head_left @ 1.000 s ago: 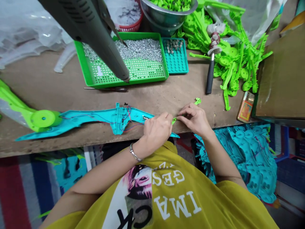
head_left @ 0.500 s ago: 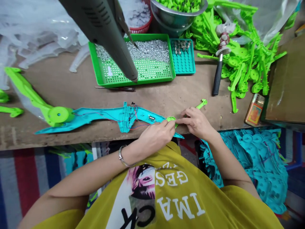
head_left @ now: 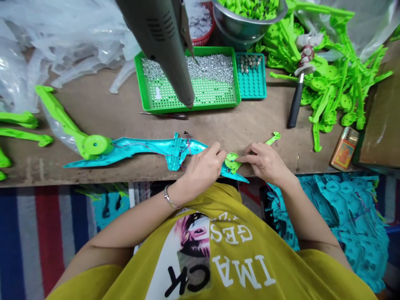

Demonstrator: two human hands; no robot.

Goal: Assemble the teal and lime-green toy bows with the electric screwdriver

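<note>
A long blue plastic bow-shaped half shell (head_left: 137,146) lies along the table's front edge, with thin wires running in it. A green plastic arm (head_left: 275,138) with a round disc end sits over its right end. My right hand (head_left: 265,160) is closed over this arm's middle, fingertips at the disc. Just left of the disc, my left hand (head_left: 204,164) is over the blue shell, its fingers pressed together; whatever they hold is hidden. Another green arm (head_left: 62,118) with a round hub is joined to the shell's left end.
A grey hanging tool (head_left: 168,54) points down over a green tray (head_left: 212,93) of small screws. Beside it stand a teal tray (head_left: 253,89) and a metal bowl (head_left: 246,25). A black-handled hammer (head_left: 295,102), piled green parts (head_left: 325,83) and a phone (head_left: 344,149) lie right.
My left hand has pulled back leftward from the disc, which now shows more fully. My right hand stays by the disc. The whole view has shifted a little.
</note>
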